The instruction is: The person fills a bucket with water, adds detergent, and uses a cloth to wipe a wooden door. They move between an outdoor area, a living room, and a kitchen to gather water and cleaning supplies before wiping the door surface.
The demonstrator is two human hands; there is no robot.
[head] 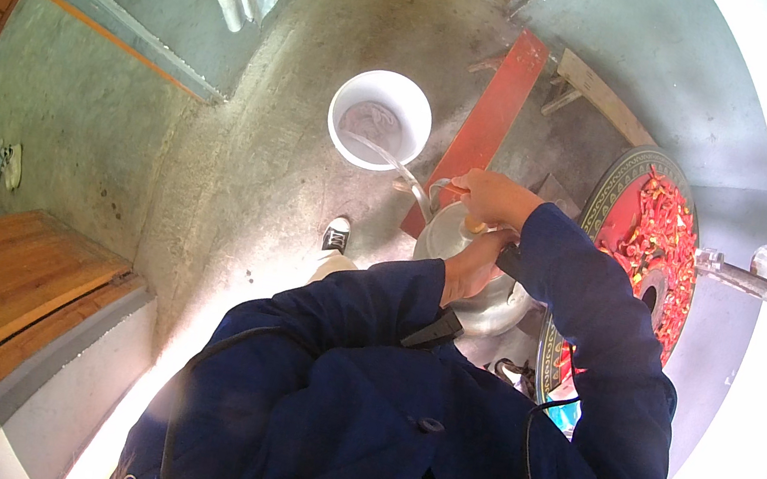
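Observation:
A silvery metal kettle point(493, 310) is tipped in front of my body. Its spout point(422, 199) points to the white bucket point(421, 105), and a stream of water point(379, 150) runs from it into the bucket. Cloudy liquid or wet cloth lies at the bucket's bottom; which one is unclear. My right hand point(497, 198) is closed on the kettle's handle near the spout. My left hand point(474, 266) is closed at the handle's rear, beside the lid point(441, 234); its fingers are partly hidden.
A red wooden bench point(491, 120) stands just right of the bucket, with a plain wooden bench point(605, 98) beyond. At right, a round table point(610, 182) holds many red peppers around a central pipe opening. My shoe point(336, 235) is on the concrete floor. A wooden door point(19, 277) is at left.

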